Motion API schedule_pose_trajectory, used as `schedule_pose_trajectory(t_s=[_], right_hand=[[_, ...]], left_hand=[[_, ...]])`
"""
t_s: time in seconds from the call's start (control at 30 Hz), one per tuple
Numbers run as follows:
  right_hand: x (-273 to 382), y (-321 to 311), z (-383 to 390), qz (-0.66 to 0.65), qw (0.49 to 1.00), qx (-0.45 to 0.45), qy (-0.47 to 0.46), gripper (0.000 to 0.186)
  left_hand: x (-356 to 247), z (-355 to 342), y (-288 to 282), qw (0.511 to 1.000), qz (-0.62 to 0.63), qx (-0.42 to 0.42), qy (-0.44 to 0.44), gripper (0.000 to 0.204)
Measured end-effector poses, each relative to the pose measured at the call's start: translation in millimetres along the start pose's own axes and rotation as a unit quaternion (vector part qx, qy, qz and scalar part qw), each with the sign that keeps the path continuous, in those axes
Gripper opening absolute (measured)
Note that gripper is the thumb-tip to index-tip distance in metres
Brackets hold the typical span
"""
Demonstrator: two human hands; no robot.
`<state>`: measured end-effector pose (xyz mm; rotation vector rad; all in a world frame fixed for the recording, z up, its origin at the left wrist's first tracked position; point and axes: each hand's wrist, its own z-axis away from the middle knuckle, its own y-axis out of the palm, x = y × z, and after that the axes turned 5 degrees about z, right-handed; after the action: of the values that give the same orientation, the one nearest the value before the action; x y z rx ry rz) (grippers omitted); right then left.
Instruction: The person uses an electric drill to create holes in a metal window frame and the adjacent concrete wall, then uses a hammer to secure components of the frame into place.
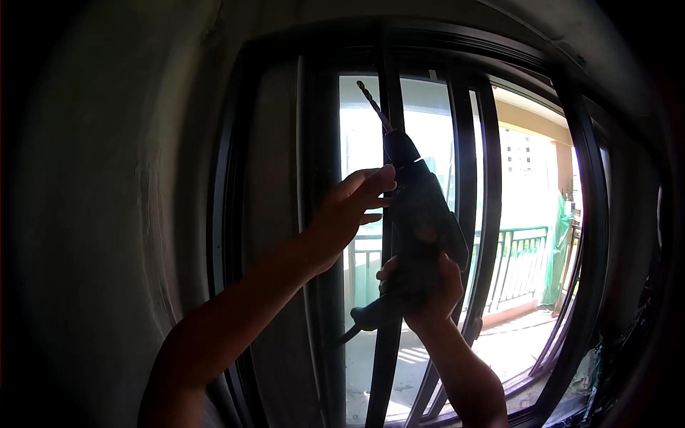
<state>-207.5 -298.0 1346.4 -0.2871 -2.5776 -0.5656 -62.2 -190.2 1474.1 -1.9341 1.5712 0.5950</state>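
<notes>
A dark rotary hammer drill [426, 207] is held up in front of the window, tilted with its nose up and to the left. From its chuck [402, 148] sticks a long spiral drill bit [372, 103]. My right hand [432, 289] is wrapped round the rear grip. My left hand [353, 207] reaches in from the left with fingers stretched and apart, the tips at the drill's side just below the chuck. Whether they touch it is hard to tell in the shade. A power cord [349, 334] leaves the bottom of the grip.
Behind the drill stands a dark-framed sliding window or door [489, 214]. A plastered wall [107, 214] rises on the left. Beyond the glass are a sunlit balcony with a green railing [523, 264] and green netting [559, 250].
</notes>
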Motion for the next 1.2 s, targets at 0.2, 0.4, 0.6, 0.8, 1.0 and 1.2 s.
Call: schedule_pose_trajectory(t_s=[0.2,0.4,0.6,0.8,1.0,1.2], right_hand=[[9,-50,184,-0.06,0.982,-0.007,0.176,0.083],[-7,-103,382,-0.226,0.875,-0.03,0.426,0.111],[-46,-148,535,-0.104,0.798,-0.016,0.593,0.098],[10,-143,556,-0.046,0.811,-0.047,0.581,0.079],[26,-138,568,-0.017,0.8,-0.067,0.597,0.067],[23,-119,553,0.0,0.812,-0.089,0.577,0.049]], left_hand=[[33,89,125,0.979,0.119,-0.129,-0.103,0.05],[100,237,225,0.96,0.052,-0.186,-0.202,0.022],[138,348,289,0.927,-0.19,-0.119,-0.3,0.037],[125,424,301,0.904,-0.184,-0.126,-0.366,0.024],[125,459,313,0.906,-0.213,-0.128,-0.342,0.032],[118,471,307,0.898,-0.235,-0.108,-0.356,0.025]])
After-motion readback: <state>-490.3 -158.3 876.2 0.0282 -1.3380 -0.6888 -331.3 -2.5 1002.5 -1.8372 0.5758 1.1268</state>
